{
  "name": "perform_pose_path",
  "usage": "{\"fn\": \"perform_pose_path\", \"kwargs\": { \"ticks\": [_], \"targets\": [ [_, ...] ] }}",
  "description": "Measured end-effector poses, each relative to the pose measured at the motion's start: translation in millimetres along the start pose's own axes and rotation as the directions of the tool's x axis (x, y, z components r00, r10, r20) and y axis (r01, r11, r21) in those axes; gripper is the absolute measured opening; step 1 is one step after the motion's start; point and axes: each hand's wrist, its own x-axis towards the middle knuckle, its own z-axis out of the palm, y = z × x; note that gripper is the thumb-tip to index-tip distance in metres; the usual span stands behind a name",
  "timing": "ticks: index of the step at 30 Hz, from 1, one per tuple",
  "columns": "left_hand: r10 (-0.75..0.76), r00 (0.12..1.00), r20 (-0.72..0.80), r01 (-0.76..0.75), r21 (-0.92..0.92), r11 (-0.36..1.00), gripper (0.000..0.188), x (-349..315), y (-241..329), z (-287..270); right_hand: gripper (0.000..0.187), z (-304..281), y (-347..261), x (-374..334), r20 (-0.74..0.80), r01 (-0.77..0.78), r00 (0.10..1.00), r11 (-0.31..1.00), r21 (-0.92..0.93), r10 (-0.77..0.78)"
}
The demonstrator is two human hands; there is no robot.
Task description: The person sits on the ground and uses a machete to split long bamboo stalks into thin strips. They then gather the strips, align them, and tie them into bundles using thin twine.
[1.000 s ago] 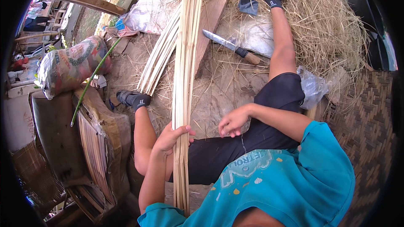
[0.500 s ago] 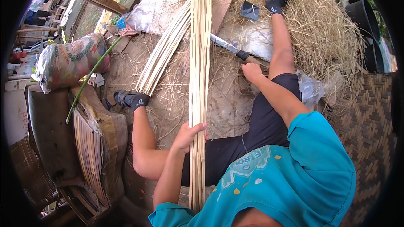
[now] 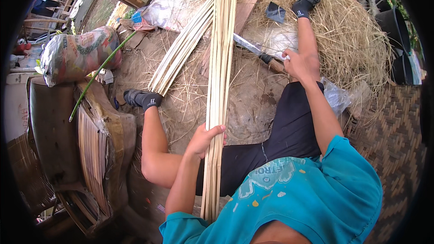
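Right hand since the last look: moved off the knife handle, up and to the right; the handle now shows bare beside it.
Left hand (image 3: pixel 201 141): one, closed around a bundle of pale strips (image 3: pixel 220 77), thumb across the top.
Right hand (image 3: pixel 299 65): one, fingers bent, near the right shin; I cannot tell whether it grips anything.
Pale bundles: two; one in the left hand, its lower end at the shirt (image 3: pixel 298 199), its top running out of view; the second bundle (image 3: pixel 183 49) on the ground, slanting beneath it. Single strips overlap too closely to count.
Knife (image 3: pixel 247 44): one, on the ground, blade tip just beside the held bundle's right edge.
Board (image 3: pixel 248 7): one, partly under the bundles.
Sandals: two, one on each foot.
Green stick (image 3: pixel 92 79): one, slanting past one stuffed sack (image 3: pixel 83 54).
Open room: bare ground (image 3: pixel 246 117) between the held bundle and the right thigh; a wedge between the bundles, widening toward the person.
Right edge: straw heap (image 3: pixel 348 40), then woven matting (image 3: pixel 384 135).
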Motion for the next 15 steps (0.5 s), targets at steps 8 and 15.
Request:
{"fn": "perform_pose_path", "kwargs": {
  "ticks": [8,15],
  "targets": [
    [0.011,1.000,0.009,-0.011,-0.012,1.000,0.035,-1.4,1.2,2.7,0.031,-51.2,-30.5,24.2,0.607,0.344,0.724,0.934,0.093,-0.327],
    [0.034,0.999,-0.023,-0.033,0.020,0.999,0.036,-2.7,1.5,0.4,0.019,2.9,-66.9,24.6,-0.006,0.171,0.972,0.694,0.699,-0.233]
  ]
}}
